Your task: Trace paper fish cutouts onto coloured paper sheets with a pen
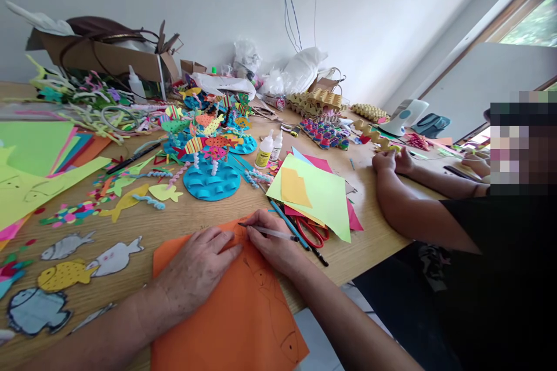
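Observation:
An orange sheet of paper (209,324) lies before me, with fish outlines drawn down its right side. My left hand (198,261) rests flat on its upper left part, fingers stretched out. In my right hand (276,243) is a pen (274,232) with a clear barrel, its tip near the sheet's top edge. Left of the sheet lie paper fish cutouts: a yellow spotted fish (65,275), a white fish (117,256) and a grey-blue fish (38,310). A light green sheet (331,197) and red-handled scissors (311,232) lie just beyond my right hand.
Blue round bases (212,182) with paper fish on twisted stems stand mid-table beside glue bottles (264,151). Pipe cleaners (108,119) and a cardboard box (104,58) are at back left. Egg cartons (315,101) sit at the back. A co-worker's hands (391,159) handle a yellowish piece at right.

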Demonstrator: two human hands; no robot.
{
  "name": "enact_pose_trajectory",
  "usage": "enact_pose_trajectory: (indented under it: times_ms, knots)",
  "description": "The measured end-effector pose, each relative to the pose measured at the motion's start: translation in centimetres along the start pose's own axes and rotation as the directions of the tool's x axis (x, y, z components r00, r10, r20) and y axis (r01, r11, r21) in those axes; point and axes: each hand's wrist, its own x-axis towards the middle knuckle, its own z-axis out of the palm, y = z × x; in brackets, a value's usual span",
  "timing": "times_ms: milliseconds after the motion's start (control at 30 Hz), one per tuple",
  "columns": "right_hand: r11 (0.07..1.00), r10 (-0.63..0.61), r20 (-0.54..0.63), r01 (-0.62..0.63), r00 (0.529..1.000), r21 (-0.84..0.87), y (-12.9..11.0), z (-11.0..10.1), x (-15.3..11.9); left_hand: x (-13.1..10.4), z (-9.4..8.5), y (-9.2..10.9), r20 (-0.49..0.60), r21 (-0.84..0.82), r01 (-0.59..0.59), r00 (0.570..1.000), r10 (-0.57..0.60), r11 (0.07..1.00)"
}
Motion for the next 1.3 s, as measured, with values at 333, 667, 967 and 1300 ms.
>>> enact_pose_trajectory:
  times_ms: [333,667,967,1300]
  knots:
    - [0.996,-0.013,-0.029,0.011,0.999,-0.087,-0.7,-0.4,-0.1,-0.1,0.0,-0.1,-0.007,0.01,-0.006,1.0,0.006,1.0]
    - [0.997,-0.015,-0.012,0.014,1.0,-0.079,-1.0,-0.9,-0.3,-0.1,0.2,-0.2,-0.014,0.042,-0.042,0.999,0.042,0.998]
    - [0.996,0.033,-0.028,-0.031,0.999,0.078,-1.3,-0.9,-0.5,-0.1,-0.1,-0.2,0.041,0.038,-0.026,0.999,0.024,0.999]
    - [1.0,-0.027,-0.04,0.027,0.999,-0.005,-0.1,-0.1,0.0,0.0,-0.4,0.0,0.052,0.021,-0.008,0.999,0.007,1.0]
